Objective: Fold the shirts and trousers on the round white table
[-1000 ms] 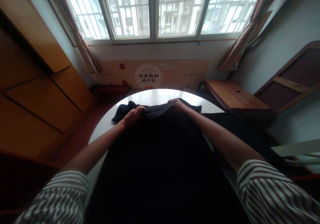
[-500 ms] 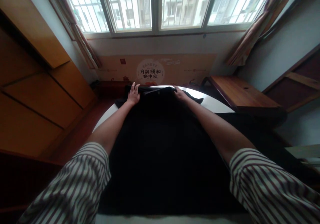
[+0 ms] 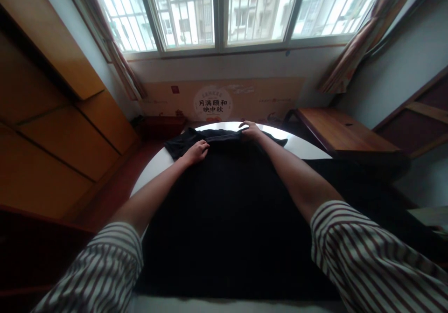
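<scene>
A black garment [image 3: 224,219] lies spread over a white round-topped table [image 3: 149,173], its far end forming a folded band that looks like a collar [image 3: 224,137]. At the left end of that band my left hand [image 3: 196,152] has its fingers curled closed on the fabric. My right hand [image 3: 251,131] grips the band's right end, with one finger lifted and bent above the cloth. Dark sleeve-like parts [image 3: 180,144] spread out beyond the left hand. Folds in the dark cloth are hard to make out.
More black cloth [image 3: 350,182] extends to the right of the table. A wooden desk [image 3: 346,128] stands at the back right, and wooden cabinets [image 3: 63,135] line the left. Behind the table are a printed banner [image 3: 252,98] and a barred window [image 3: 255,10].
My left hand has moved nearer and to the right, its spread fingers now closed on the cloth. My right hand has shifted slightly, lifting a finger. The garment's far edge now lies lower and flatter.
</scene>
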A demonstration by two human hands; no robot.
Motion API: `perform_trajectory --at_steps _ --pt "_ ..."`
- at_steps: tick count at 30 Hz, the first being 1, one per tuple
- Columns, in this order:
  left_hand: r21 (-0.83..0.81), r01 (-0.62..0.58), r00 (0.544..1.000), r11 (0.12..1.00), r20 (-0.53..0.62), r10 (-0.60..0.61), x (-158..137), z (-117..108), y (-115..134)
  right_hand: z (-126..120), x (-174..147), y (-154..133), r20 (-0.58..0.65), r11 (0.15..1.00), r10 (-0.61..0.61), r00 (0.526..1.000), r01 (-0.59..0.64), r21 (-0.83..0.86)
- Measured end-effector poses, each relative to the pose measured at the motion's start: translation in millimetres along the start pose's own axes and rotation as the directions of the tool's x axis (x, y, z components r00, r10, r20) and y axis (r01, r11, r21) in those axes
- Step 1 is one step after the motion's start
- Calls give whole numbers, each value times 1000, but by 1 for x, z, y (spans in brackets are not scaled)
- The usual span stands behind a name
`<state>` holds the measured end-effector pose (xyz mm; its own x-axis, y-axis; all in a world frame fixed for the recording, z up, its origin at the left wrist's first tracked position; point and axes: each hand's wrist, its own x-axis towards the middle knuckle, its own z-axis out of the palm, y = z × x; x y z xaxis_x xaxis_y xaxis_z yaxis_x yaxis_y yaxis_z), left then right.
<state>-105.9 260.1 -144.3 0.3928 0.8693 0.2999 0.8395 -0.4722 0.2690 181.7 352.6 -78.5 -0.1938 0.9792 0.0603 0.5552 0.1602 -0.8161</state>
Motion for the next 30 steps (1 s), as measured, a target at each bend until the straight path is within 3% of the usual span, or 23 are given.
perform_trajectory --at_steps 3,7,9,11,13,15,16,18,20,23,25,27,30 --pt "-101 50 999 994 -17 -52 16 8 1 5 -7 -1 109 984 25 994 -43 172" --pt "-245 267 933 932 -177 -314 35 12 2 10 -10 -8 55 856 49 997 -70 512" --pt "-269 313 905 911 -208 -372 34 9 6 9 -12 -16 51 864 95 994 -108 492" --pt "-250 272 926 929 -194 -324 21 2 19 4 -23 -27 73 906 131 989 -149 396" --pt "-216 168 965 962 -162 -205 -8 -9 43 -6 -49 -38 176 965 60 982 -103 242" --pt "-195 28 991 980 -120 -52 -52 -25 77 -21 -96 -47 371 995 -90 924 102 -11" --pt "-192 -32 997 981 -72 18 -79 -34 96 -30 -126 -50 482 955 -157 862 257 -150" --pt "-172 -82 997 982 1 83 -138 -52 133 -50 -197 -51 622 797 -260 738 528 -294" --pt "-164 -87 992 983 79 101 -199 -66 162 -66 -272 -45 675 677 -302 673 650 -346" --pt "-90 -88 987 992 124 99 -275 -76 183 -75 -364 -17 652 648 -327 683 665 -371" --pt "-14 -105 991 994 86 106 -310 -76 183 -72 -402 11 575 606 -393 717 673 -424" --pt "59 -106 994 993 16 105 -333 -75 178 -65 -423 40 480 518 -491 727 687 -510" --pt "134 -83 993 987 -67 93 -349 -75 167 -59 -431 72 389 373 -620 681 693 -617"
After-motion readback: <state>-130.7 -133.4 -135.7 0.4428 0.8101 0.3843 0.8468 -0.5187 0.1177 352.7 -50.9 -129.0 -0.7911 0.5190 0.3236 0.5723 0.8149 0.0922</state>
